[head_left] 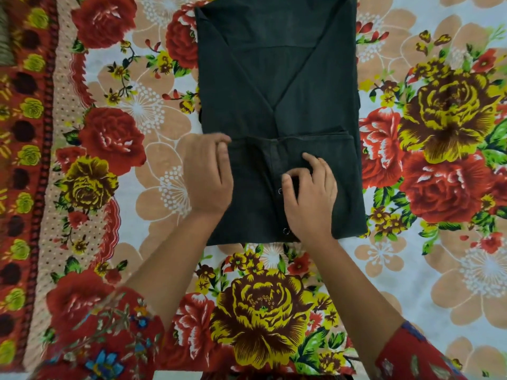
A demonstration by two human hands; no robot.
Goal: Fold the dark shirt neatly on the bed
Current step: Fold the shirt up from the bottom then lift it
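Dark shirt (274, 91) lies flat mid-bed (439, 270), sleeves tucked in, near flap (345, 182) folded up. Left hand (208, 174) at 8 o'clock, grip pinching the flap corner. Right hand (312, 187) at 6 o'clock, grip curled, pinching the snap placket (274, 160), likely squaring the fold.

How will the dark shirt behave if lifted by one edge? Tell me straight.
Likely floppy: the dark shirt lies flat in soft folded layers. Probably light: the cloth looks thin. Lifted by one edge, the folds would probably fall open.

Floral sheet (411, 270) — red patterned border (24, 165) leftward
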